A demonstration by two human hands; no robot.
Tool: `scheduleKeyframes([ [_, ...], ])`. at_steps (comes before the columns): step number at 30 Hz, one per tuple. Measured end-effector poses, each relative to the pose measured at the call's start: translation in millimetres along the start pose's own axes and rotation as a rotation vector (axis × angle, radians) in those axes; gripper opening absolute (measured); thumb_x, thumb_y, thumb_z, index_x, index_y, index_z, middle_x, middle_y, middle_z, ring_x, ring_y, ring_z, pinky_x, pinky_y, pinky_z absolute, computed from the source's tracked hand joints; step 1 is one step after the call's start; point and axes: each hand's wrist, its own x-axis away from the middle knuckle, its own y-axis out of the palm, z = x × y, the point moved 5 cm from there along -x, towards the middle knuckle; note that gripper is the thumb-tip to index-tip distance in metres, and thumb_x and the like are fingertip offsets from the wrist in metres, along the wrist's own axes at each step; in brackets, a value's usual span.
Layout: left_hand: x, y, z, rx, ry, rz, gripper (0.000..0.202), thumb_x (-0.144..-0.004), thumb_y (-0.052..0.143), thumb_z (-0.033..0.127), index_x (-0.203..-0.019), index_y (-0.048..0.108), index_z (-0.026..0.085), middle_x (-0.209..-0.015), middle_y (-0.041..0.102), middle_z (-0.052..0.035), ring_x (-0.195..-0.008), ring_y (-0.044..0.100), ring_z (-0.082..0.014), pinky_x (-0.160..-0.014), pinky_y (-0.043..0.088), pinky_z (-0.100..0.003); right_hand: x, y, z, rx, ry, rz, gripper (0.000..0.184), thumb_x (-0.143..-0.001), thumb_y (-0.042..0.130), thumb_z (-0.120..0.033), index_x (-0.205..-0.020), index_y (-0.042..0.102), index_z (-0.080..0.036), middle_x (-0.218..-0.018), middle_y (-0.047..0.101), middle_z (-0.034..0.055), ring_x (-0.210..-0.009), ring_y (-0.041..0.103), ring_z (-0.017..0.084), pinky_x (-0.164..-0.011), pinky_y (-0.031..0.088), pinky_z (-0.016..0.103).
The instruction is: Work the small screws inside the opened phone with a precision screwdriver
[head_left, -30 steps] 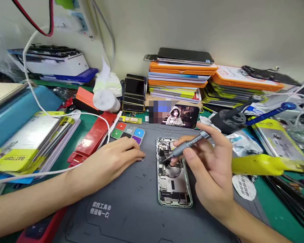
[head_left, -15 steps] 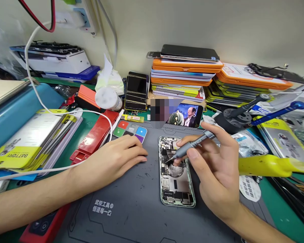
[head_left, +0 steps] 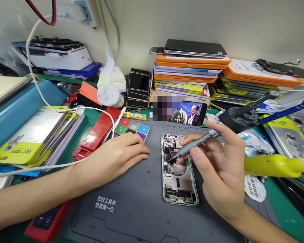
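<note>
An opened phone (head_left: pixel 181 182) lies on the grey work mat (head_left: pixel 139 209) with its inner boards and metal plates showing. My right hand (head_left: pixel 221 175) is closed around a slim grey screwdriver (head_left: pixel 195 143), held at a slant. Its thin tip points down at the dark parts on the phone's left side; whether it touches a screw is too small to tell. Fingers of that hand reach over the phone's upper right. My left hand (head_left: pixel 124 152) rests palm down on the mat, fingers stretched out, holding nothing. Its fingertips lie beside a tray with coloured squares (head_left: pixel 125 124), partly covering it.
Behind the mat a phone playing a video (head_left: pixel 192 113) leans before stacked orange cases (head_left: pixel 192 61). A tool holder (head_left: pixel 234 119) and yellow-handled tool (head_left: pixel 273 165) stand right. Battery packs (head_left: pixel 22 135), a red device (head_left: pixel 97 131) and a white cable (head_left: pixel 73 108) lie left.
The whole view has shifted slightly, so most things appear a little further right. My hands, the screwdriver and the opened phone keep nearly the same places relative to one another.
</note>
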Motion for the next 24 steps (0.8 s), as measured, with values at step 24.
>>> scheduleKeyframes([
  [24, 0.4, 0.4, -6.7, 0.060, -0.136, 0.008, 0.021, -0.117, 0.048, 0.018, -0.111, 0.068, 0.020, -0.110, 0.073, -0.0034, -0.103, 0.072, -0.0208, -0.095, 0.054, -0.033, 0.5, 0.6, 0.4, -0.013, 0.034, 0.013, 0.042, -0.109, 0.065, -0.024, -0.147, 0.055, -0.041, -0.109, 0.075, 0.0048, -0.088, 0.075, 0.021, -0.065, 0.072, 0.035],
])
